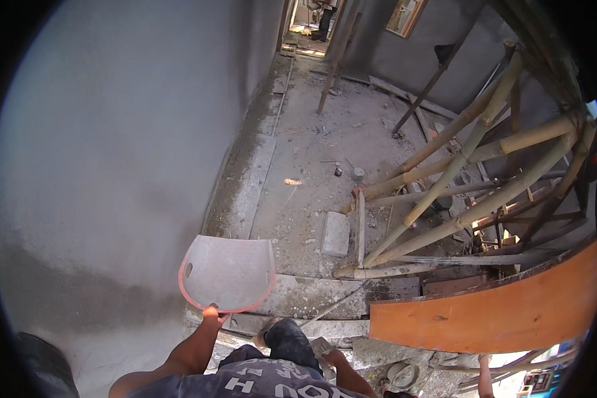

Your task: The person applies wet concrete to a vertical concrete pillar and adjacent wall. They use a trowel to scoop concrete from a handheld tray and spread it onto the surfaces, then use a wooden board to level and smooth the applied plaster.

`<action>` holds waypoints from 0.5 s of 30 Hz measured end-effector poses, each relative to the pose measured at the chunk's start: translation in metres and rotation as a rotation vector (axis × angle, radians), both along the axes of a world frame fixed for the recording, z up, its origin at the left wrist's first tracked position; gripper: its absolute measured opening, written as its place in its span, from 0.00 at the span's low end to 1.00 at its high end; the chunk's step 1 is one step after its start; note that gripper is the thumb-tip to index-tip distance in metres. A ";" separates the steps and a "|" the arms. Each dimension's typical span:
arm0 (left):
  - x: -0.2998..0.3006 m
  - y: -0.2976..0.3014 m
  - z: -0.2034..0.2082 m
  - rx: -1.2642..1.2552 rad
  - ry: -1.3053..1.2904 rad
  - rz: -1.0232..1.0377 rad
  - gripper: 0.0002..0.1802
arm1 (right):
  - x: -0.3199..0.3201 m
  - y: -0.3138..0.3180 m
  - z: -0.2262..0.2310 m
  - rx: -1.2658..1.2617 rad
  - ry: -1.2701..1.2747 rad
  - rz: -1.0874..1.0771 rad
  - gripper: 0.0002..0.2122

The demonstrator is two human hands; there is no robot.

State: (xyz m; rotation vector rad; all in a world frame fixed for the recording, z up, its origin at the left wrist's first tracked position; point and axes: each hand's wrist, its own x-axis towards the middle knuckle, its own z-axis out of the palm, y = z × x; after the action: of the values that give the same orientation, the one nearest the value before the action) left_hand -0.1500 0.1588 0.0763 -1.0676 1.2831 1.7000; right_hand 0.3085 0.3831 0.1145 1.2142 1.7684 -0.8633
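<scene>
My left hand point(217, 313) grips the near edge of a mortar board point(229, 272), a grey panel with a rounded red rim and a slot at its left side. The board's face shows bare, beside the grey plastered wall point(113, 146). Low in the middle, my right hand point(333, 359) is closed round a small, flat, mortar-grey tool point(321, 347); its handle is hidden, and its exact kind is unclear. Both forearms reach in from the lower edge, either side of my dark printed shirt.
Lashed bamboo scaffolding point(471, 172) fills the right side, above a curved orange panel point(484, 302). A concrete block point(335, 233) lies on the rubble-strewn floor. A bucket point(402, 376) stands at lower right, near another person's hand point(484, 360). Someone stands beyond the far doorway point(312, 26).
</scene>
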 end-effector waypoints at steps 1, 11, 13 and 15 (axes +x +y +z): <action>-0.008 0.004 0.011 0.009 -0.015 0.040 0.25 | -0.013 0.012 0.017 0.122 0.073 0.032 0.29; -0.142 0.076 0.033 0.184 0.058 0.046 0.18 | -0.190 0.204 0.161 0.313 0.336 0.199 0.30; -0.167 0.098 0.042 0.223 0.064 0.063 0.20 | -0.242 0.244 0.169 0.385 0.336 0.180 0.29; -0.194 0.122 0.046 0.296 0.080 0.108 0.25 | -0.290 0.276 0.177 0.469 0.404 0.109 0.29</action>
State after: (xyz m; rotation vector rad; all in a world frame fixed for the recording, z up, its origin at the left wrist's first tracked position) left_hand -0.3436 0.2808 0.1226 -0.9142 0.9961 1.9597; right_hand 0.0183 0.6593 0.2915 1.2767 2.4411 -0.6819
